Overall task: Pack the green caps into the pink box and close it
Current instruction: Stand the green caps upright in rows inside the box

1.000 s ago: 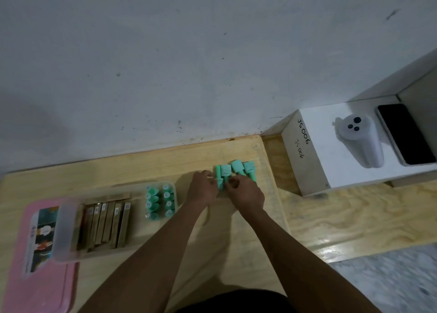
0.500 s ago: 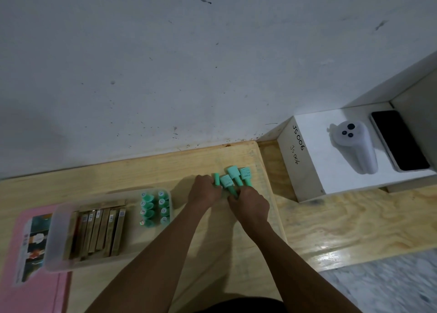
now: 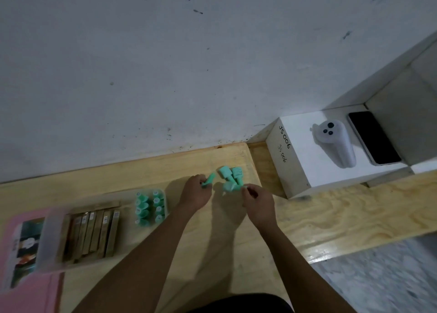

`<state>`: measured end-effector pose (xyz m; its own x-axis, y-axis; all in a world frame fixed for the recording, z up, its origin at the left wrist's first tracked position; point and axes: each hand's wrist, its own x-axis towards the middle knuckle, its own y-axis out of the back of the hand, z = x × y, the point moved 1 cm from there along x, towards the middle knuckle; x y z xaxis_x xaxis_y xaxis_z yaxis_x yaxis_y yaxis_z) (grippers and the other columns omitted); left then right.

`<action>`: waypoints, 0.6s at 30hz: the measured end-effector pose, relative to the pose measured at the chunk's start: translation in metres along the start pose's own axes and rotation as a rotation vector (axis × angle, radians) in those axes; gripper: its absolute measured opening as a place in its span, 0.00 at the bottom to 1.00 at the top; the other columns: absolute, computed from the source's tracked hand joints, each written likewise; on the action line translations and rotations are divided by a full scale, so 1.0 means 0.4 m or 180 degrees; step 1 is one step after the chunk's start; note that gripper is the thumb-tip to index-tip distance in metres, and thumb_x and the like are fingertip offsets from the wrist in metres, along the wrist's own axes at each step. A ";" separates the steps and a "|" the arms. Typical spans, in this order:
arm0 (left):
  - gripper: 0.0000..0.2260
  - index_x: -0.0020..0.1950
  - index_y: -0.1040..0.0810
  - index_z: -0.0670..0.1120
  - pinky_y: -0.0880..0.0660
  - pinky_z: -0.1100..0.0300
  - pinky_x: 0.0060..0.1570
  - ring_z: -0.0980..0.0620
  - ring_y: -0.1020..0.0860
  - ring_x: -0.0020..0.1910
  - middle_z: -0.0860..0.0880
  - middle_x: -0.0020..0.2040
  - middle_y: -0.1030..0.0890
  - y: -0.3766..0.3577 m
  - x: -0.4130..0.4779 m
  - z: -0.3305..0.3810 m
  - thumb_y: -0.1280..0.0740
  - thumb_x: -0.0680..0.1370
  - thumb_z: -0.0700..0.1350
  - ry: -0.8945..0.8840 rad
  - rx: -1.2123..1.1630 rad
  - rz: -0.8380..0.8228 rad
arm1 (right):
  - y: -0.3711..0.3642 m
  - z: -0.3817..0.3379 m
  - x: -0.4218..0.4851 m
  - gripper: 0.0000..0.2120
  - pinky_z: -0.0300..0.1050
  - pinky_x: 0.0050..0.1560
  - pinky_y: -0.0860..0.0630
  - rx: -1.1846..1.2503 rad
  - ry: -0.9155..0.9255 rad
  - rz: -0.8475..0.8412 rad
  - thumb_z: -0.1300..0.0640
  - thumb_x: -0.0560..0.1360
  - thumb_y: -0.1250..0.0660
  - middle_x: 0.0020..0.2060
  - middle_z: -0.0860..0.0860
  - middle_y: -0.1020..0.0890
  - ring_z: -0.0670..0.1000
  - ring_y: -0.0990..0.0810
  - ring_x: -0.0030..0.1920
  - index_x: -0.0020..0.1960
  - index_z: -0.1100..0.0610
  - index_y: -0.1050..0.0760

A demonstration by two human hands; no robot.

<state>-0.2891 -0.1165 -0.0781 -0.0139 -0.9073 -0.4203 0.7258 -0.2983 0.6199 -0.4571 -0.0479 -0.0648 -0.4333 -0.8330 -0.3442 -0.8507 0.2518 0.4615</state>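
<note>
Your left hand (image 3: 196,191) has its fingers curled round a green cap (image 3: 209,179), which sticks out of the fist toward the far edge of the worktop (image 3: 113,178). Your right hand (image 3: 259,200) pinches a second cap (image 3: 229,187) at its fingertips. That cap is blurred, so the exact grip is hard to read. The two hands are apart, with bare wood between them.

Two loose caps (image 3: 230,173) lie side by side just beyond your hands, near the worktop's far right corner. Left of your left hand sits a clear tray (image 3: 53,241). Its right end holds two rows of packed caps (image 3: 149,206), and a row of brown sticks (image 3: 92,234) fills its middle. The pink box (image 3: 26,299) lies at the worktop's left edge, partly under the tray.

Past the right edge stands a white block (image 3: 314,170) marked JS006, carrying a white handheld device (image 3: 337,144) and a dark phone (image 3: 373,139). Nothing lies between your hands and the tray.
</note>
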 end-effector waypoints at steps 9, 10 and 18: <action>0.10 0.50 0.21 0.43 0.21 0.53 0.44 0.49 0.20 0.44 0.48 0.46 0.18 0.177 -0.107 -0.008 0.31 0.76 0.49 -0.0261 -0.1135 0.0114 | -0.006 -0.107 -0.056 0.11 0.41 0.42 0.18 0.0829 0.0182 -0.0049 0.58 0.79 0.35 0.46 0.45 0.18 0.44 0.19 0.46 0.60 0.57 0.21; 0.10 0.49 0.21 0.43 0.22 0.59 0.40 0.51 0.21 0.42 0.48 0.45 0.18 0.202 -0.124 -0.014 0.31 0.75 0.49 -0.0306 -0.1179 0.0151 | -0.011 -0.119 -0.067 0.11 0.41 0.42 0.18 0.0837 0.0232 -0.0058 0.58 0.79 0.34 0.46 0.47 0.18 0.44 0.19 0.45 0.60 0.57 0.21; 0.07 0.45 0.23 0.47 0.27 0.68 0.31 0.56 0.17 0.40 0.49 0.43 0.15 0.393 -0.254 -0.131 0.30 0.75 0.49 -0.0395 -0.1336 0.0367 | -0.091 -0.199 -0.186 0.12 0.40 0.41 0.20 0.0667 0.0509 -0.0278 0.56 0.78 0.34 0.45 0.49 0.18 0.45 0.21 0.41 0.61 0.56 0.21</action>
<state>-0.1378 -0.0556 0.0274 0.0198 -0.9638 -0.2658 0.9431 -0.0702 0.3250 -0.3703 -0.0344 0.0091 -0.3171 -0.9191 -0.2341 -0.9330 0.2580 0.2509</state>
